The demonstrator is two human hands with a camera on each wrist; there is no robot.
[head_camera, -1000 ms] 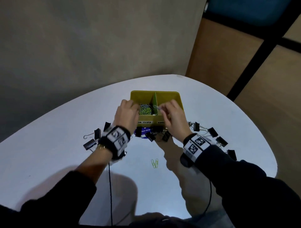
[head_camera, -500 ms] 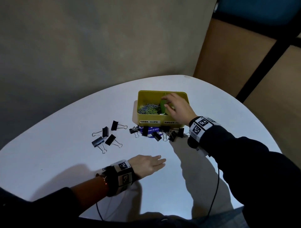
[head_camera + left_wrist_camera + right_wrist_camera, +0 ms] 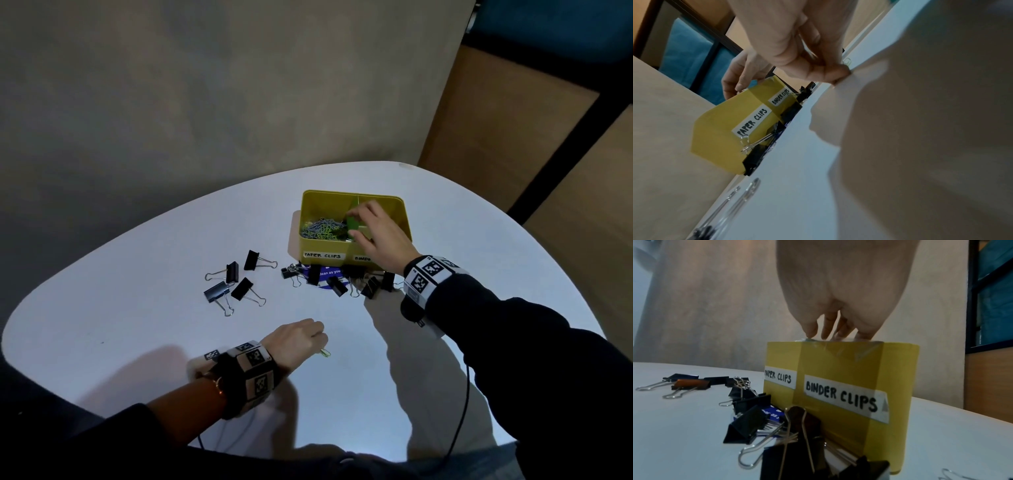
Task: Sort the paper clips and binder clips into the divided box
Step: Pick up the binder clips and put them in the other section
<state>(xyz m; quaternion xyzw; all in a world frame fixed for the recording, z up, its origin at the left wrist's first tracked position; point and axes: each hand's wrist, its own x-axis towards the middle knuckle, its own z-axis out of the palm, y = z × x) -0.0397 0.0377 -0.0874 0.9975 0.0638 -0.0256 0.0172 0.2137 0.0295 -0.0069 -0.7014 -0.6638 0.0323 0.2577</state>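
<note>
A yellow divided box (image 3: 306, 209) stands on the white table, labelled PAPER CLIPS (image 3: 778, 378) and BINDER CLIPS (image 3: 840, 396). Several coloured paper clips (image 3: 320, 228) fill its left compartment. My right hand (image 3: 359, 225) reaches over the box, and its thumb and fingers pinch the green divider (image 3: 351, 222). Near the table's front, my left hand (image 3: 320, 343) lies with curled fingers, whose tips pinch a green paper clip (image 3: 325, 353) on the surface. Black binder clips lie in a group left of the box (image 3: 236, 282) and in a row along its front (image 3: 337, 284).
A blue printed sticker (image 3: 325, 274) lies under the binder clips at the box's front. The table edge curves round close to my body. A grey wall stands behind and wooden panels (image 3: 513, 137) to the right. Black cables hang from both wrists.
A second ago both hands were at the box. My left hand drew back to the table front, lay flat, and has now curled its fingers onto the paper clip. The right hand stays at the divider.
</note>
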